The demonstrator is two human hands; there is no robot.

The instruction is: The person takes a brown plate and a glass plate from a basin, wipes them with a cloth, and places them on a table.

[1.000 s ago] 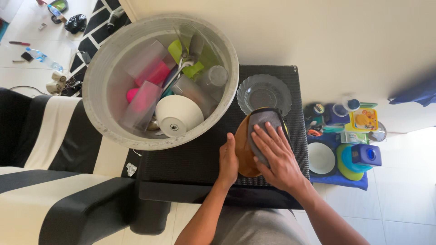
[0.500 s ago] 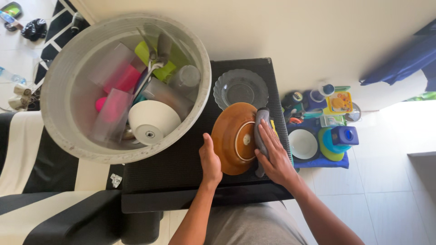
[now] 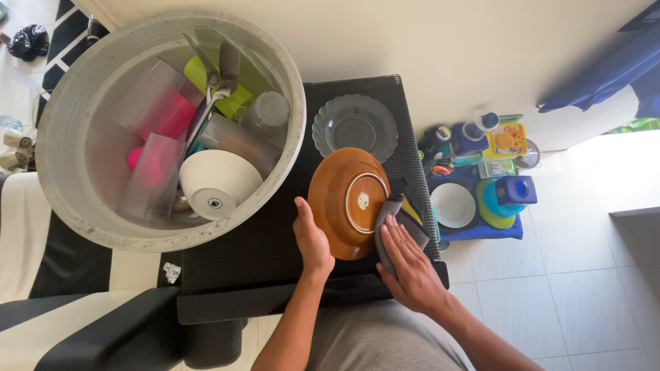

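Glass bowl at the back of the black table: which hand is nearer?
Right, narrowly. The right hand presses a grey cloth at the brown plate's right edge, below the glass bowl. The left hand holds the plate's lower-left rim, slightly farther.

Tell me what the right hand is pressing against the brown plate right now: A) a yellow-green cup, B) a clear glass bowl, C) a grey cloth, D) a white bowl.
C: the right hand lies flat on a grey cloth at the right edge of the brown plate, while the left hand steadies the plate's left rim on the black table.
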